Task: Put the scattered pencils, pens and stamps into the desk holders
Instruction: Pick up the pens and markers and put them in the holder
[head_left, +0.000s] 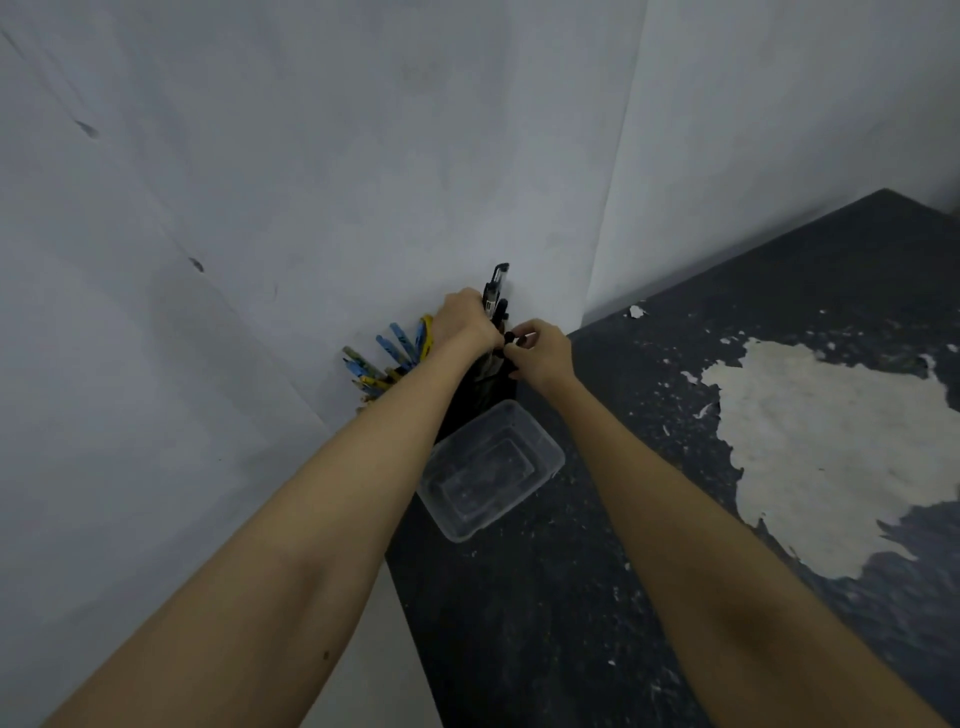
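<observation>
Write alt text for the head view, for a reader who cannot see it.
Two bare hands meet over a black desk holder against a white wall: the left hand grips a bunch of black pens, the right hand pinches a small black object. Blue and yellow pencils fan out to the left; an empty clear plastic tub sits nearer on the dark, flaking table.

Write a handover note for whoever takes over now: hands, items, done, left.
Left hand: grips a bunch of black pens upright over the black holder.
Right hand: pinches a small black piece at the bunch, apparently a pen cap.
Done: blue and yellow pencils stand in a holder by the wall.
Left: lower the pens in. The clear plastic tub looks empty; no stamps in view.
</observation>
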